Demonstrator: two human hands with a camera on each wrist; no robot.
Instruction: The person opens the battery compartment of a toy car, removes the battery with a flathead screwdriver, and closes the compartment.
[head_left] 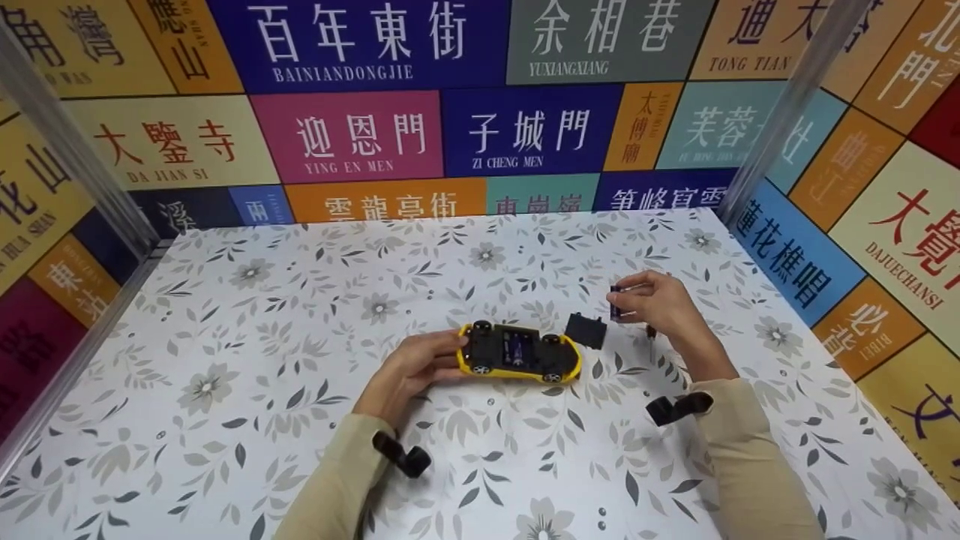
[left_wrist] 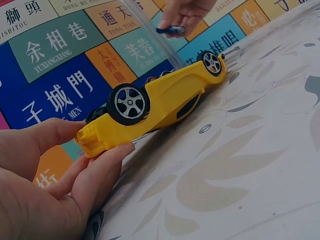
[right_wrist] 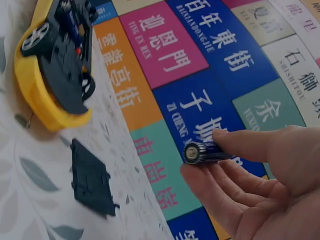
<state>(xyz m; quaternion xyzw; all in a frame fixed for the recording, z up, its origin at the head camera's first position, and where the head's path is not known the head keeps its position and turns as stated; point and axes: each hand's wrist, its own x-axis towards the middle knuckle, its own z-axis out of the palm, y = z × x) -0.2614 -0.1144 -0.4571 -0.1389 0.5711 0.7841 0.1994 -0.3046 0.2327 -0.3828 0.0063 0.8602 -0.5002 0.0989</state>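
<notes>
A yellow toy car (head_left: 541, 369) lies wheels up on the table, its black underside showing an open battery compartment (head_left: 517, 350). Blue battery shapes (right_wrist: 73, 24) are visible inside that compartment in the right wrist view. My left hand (head_left: 411, 371) grips one end of the car between thumb and fingers. Above the table, right of the car, my right hand (head_left: 660, 304) pinches a dark blue battery (right_wrist: 205, 153) between thumb and fingertips. A black battery cover (head_left: 585, 331) lies between the car and the right hand.
A small screwdriver (head_left: 651, 334) lies on the table just below the right hand, partly hard to make out. The table (head_left: 300, 465) has a floral cover. Panels with printed characters (head_left: 345, 135) stand behind it and at both sides.
</notes>
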